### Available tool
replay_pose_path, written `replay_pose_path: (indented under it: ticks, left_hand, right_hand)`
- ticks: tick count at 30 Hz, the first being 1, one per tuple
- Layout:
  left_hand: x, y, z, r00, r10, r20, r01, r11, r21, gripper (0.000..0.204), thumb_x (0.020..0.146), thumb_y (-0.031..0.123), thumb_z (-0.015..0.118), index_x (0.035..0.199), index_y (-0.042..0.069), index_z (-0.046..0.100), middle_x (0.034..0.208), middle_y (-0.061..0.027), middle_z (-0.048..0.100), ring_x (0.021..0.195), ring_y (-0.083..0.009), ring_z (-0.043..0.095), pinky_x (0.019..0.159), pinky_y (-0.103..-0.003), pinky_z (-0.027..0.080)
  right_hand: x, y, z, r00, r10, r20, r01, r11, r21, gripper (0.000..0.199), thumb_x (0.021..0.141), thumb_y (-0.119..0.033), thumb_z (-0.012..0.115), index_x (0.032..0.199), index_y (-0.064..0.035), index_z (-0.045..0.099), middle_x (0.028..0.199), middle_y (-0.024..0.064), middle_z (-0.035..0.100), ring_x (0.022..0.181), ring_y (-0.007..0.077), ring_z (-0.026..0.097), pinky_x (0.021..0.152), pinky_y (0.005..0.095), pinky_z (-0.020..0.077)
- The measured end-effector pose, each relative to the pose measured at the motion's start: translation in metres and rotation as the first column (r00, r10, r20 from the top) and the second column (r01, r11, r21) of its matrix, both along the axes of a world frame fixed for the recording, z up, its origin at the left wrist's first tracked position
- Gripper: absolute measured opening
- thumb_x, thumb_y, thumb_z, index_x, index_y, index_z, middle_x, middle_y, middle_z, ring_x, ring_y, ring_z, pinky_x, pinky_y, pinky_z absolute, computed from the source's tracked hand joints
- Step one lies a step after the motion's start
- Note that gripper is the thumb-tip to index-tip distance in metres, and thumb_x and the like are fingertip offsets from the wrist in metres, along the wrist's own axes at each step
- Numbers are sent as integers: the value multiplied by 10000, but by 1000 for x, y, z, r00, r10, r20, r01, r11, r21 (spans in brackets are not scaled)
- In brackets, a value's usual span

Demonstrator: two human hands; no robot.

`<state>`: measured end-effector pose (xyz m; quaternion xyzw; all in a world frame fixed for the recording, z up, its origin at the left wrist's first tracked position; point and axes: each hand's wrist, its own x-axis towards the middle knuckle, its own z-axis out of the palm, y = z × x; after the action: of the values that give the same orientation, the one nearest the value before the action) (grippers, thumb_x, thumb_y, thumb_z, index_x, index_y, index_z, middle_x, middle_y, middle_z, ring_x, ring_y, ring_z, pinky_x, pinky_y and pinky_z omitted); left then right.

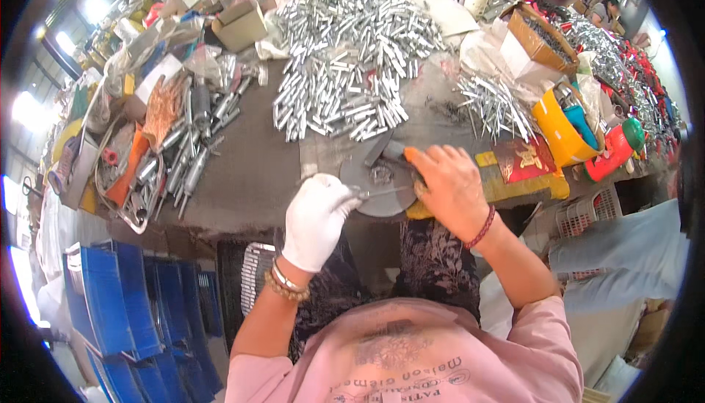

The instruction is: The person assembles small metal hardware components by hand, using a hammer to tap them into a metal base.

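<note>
My left hand (316, 223), in a white glove, pinches a small slim metal piece (360, 193) over a round grey plate (389, 202) at the table's front edge. From it a thin rod reaches toward my right thumb. My bare right hand (449, 191) has its fingers curled round what looks like the orange handle of a dark hammer (378, 149). The hammer's head is over the far part of the plate, and most of its grip is hidden by my fingers. A small dark clump (381, 174) lies on the plate below the head.
Beyond the plate spreads a big heap of short silver metal tubes (352, 58). Thin metal pieces (496, 105) lie to its right, near a yellow container (562, 127) and a red card (525, 159). Tools and an orange glove (163, 109) crowd the left. Blue crates (121, 300) stand below.
</note>
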<state>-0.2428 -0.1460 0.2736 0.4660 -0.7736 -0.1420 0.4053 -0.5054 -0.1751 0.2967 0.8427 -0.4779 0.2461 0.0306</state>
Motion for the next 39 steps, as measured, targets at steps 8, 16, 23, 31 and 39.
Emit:
replay_pose_path:
  ticks: [8,16,23,31,39]
  left_hand:
    - [3,-3,-8,1000,14,21,-14,1000,-26,179,836,27,841,1004,54,788,923,-94,697,922,-309,672,838,-405,544]
    - [1,-7,-2,998,41,54,-40,999,-21,172,846,29,827,1011,65,790,930,-97,694,928,-316,673,843,-423,544]
    - [3,-1,-3,1000,4,17,-4,1000,-3,147,854,81,840,995,69,802,909,-92,673,893,-316,660,822,-421,539]
    - [0,9,0,999,37,13,-37,999,30,166,852,105,857,1016,92,835,907,-77,689,882,-301,663,820,-411,543]
    - [12,-4,-6,999,-37,8,37,999,-1,330,860,79,851,1186,63,802,946,-79,651,928,-265,640,862,-382,528]
  right_hand:
    - [-5,35,14,957,113,267,-152,980,131,605,823,54,722,1396,-138,730,1061,133,641,849,372,701,721,456,587]
    - [4,43,5,949,174,261,-196,979,59,594,866,69,688,1420,-139,740,995,123,608,807,344,681,681,420,563]
    - [-5,14,13,920,46,389,-166,945,281,607,837,63,672,1406,-142,729,1030,155,613,869,407,660,793,484,560]
    - [6,32,13,992,111,59,-113,993,37,346,820,-122,816,1156,-108,737,1026,97,642,1024,333,693,831,469,569]
    - [11,50,5,962,38,270,-139,920,366,233,864,-102,814,1046,-55,677,848,165,693,809,400,710,740,507,542]
